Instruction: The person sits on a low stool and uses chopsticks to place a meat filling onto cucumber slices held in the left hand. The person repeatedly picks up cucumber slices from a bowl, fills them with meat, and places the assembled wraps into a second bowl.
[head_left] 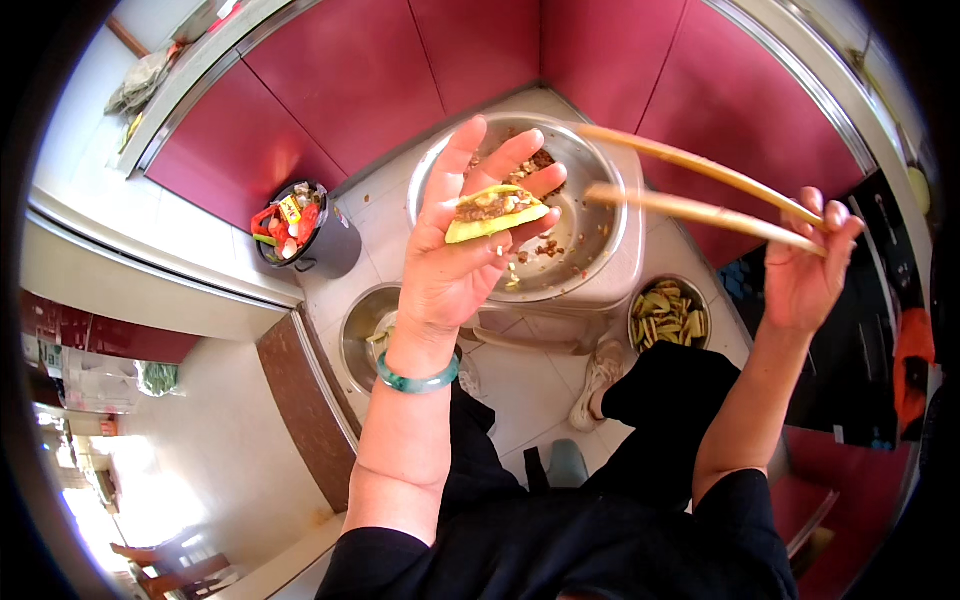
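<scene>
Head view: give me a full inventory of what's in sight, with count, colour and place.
Filled slice: one, yellow-green with brown filling, in the left hand
Chopsticks: two, light wood, in the right hand
Large basin: one, silver, behind the left hand, brown scraps inside
Bowl of slices: one, silver, pieces yellowish-green, by the right shoe
Second bowl: one, silver, partly hidden by the left forearm
Bin: one, dark, left of the basin, rubbish inside
Cabinets: several, red, along the walls
Background clutter: uncounted, mixed colours, near the picture's edges, unclear
Shoes: two, pale, on the floor
Clothes: black, lower middle
Bracelet: one, green, left wrist
Left hand: one, centre
Right hand: one, right side
</scene>
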